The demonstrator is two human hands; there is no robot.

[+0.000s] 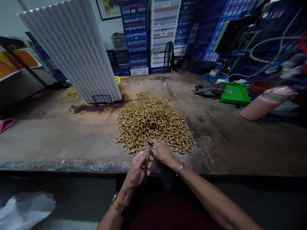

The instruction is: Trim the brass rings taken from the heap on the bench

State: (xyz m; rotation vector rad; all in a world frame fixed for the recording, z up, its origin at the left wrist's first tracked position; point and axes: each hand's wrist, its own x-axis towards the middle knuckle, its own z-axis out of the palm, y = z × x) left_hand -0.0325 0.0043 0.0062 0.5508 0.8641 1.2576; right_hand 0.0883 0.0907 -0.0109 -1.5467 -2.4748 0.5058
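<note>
A large heap of brass-coloured rings (151,121) lies on the worktable in front of me. At the table's front edge, my left hand (139,169) is closed on brass-coloured rings (144,164), held up between thumb and fingers. Close beside it, my right hand (164,153) is wrapped round a small dark-tipped tool (151,145) with a grey body. Its tip points left over the near edge of the heap. The tool's exact kind is hard to make out, as the fingers cover most of it.
A tall white corrugated panel (72,48) stands at the left, with a smaller ring pile (70,95) beside it. On the right are a green tray (235,93), a dark cloth (208,90) and a pink cylinder (266,103). Stacked crates (164,32) line the back.
</note>
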